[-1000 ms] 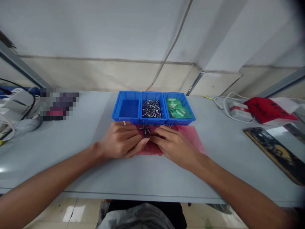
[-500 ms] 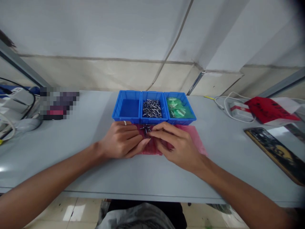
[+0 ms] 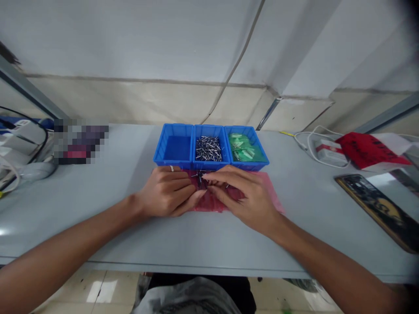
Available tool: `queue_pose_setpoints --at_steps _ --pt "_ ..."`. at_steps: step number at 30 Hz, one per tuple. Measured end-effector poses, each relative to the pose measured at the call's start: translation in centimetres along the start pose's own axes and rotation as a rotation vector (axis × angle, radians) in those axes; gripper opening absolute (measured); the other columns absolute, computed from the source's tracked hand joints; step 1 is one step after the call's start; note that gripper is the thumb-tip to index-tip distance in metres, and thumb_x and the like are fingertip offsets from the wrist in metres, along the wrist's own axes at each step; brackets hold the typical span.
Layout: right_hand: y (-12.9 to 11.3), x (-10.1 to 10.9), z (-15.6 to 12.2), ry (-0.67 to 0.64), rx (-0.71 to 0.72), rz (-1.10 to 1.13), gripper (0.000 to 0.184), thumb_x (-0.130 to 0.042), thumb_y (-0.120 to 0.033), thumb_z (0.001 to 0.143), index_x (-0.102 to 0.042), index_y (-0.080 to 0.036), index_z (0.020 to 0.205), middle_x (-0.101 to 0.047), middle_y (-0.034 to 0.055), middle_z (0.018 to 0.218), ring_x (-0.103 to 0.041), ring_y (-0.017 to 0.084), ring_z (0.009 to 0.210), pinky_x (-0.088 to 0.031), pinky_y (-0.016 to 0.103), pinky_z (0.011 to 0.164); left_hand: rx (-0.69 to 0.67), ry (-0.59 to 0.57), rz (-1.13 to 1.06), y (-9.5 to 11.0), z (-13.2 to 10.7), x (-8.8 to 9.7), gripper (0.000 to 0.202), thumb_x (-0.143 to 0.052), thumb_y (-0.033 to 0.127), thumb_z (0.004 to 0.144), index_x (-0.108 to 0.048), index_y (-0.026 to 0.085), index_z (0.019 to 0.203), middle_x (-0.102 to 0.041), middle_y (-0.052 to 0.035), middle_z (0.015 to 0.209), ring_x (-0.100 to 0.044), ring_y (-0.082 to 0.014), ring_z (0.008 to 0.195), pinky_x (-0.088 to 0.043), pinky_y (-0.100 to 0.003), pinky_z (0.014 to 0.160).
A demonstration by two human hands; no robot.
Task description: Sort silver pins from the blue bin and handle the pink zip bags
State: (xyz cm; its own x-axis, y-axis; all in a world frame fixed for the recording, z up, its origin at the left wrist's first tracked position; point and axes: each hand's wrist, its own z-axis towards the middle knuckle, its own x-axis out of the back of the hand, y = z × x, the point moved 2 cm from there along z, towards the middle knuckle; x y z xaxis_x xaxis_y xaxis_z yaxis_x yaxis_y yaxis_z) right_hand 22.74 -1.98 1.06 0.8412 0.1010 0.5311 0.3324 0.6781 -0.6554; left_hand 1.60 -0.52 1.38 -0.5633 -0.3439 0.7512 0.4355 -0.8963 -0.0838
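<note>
A pink plastic bag (image 3: 268, 187) lies flat in front of the bins, with several thin metal pins that look like pop rivets (image 3: 199, 175) on it. My left hand (image 3: 170, 192) rests on the bag's left side, its fingers curled and thumb pointing at the pins. What it grips, if anything, is hidden. From the right, my right hand (image 3: 244, 189) reaches over the bag with bent fingers, thumb and index fingertips close together at the pins. Whatever sits between those fingertips is too small to make out. Another pin shows beneath the right fingers.
Behind the hands stand three joined blue bins: a bare left one (image 3: 176, 148), a middle one (image 3: 209, 165) with metal pins, and a right one (image 3: 250, 165) with green bags. A phone (image 3: 376, 209), red packet (image 3: 369, 150) and cables lie right; chargers (image 3: 28, 131) left.
My right hand has shifted slightly and its index finger now reaches further over the pins, with the thumb lower. My left hand stays in place.
</note>
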Motion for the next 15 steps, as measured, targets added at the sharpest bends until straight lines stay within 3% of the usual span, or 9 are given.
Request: queue_pose_setpoints --at_steps 3,10,15 --pt "-0.03 0.09 0.05 0.012 0.000 0.011 0.022 -0.066 -0.011 0.098 -0.074 -0.023 0.115 -0.076 0.0036 0.103 -0.072 0.015 0.089 -0.061 0.031 0.080 -0.082 0.053 0.024 0.14 0.07 0.07 0.033 -0.061 0.018 0.098 -0.058 0.018 0.066 -0.061 0.0023 0.057 -0.055 -0.0114 0.053 -0.037 -0.029 0.054" --pt "-0.07 0.31 0.10 0.038 -0.007 0.052 0.004 -0.073 -0.017 0.096 -0.075 -0.021 0.096 -0.076 -0.0003 0.086 -0.071 0.013 0.077 -0.058 0.028 0.072 -0.061 0.036 0.038 0.18 0.30 0.26 0.035 -0.061 0.018 0.098 -0.053 0.019 0.064 -0.057 0.0032 0.056 -0.053 -0.0116 0.052 -0.035 -0.030 0.052" --pt "0.12 0.54 0.09 0.124 -0.152 0.232 0.003 -0.077 -0.020 0.092 -0.077 -0.022 0.094 -0.075 -0.0006 0.086 -0.072 0.011 0.069 -0.060 0.025 0.063 -0.015 0.086 -0.008 0.22 0.48 0.67 0.009 -0.065 0.023 0.099 -0.066 0.015 0.096 -0.071 0.0003 0.074 -0.063 -0.0109 0.059 -0.044 -0.026 0.055"
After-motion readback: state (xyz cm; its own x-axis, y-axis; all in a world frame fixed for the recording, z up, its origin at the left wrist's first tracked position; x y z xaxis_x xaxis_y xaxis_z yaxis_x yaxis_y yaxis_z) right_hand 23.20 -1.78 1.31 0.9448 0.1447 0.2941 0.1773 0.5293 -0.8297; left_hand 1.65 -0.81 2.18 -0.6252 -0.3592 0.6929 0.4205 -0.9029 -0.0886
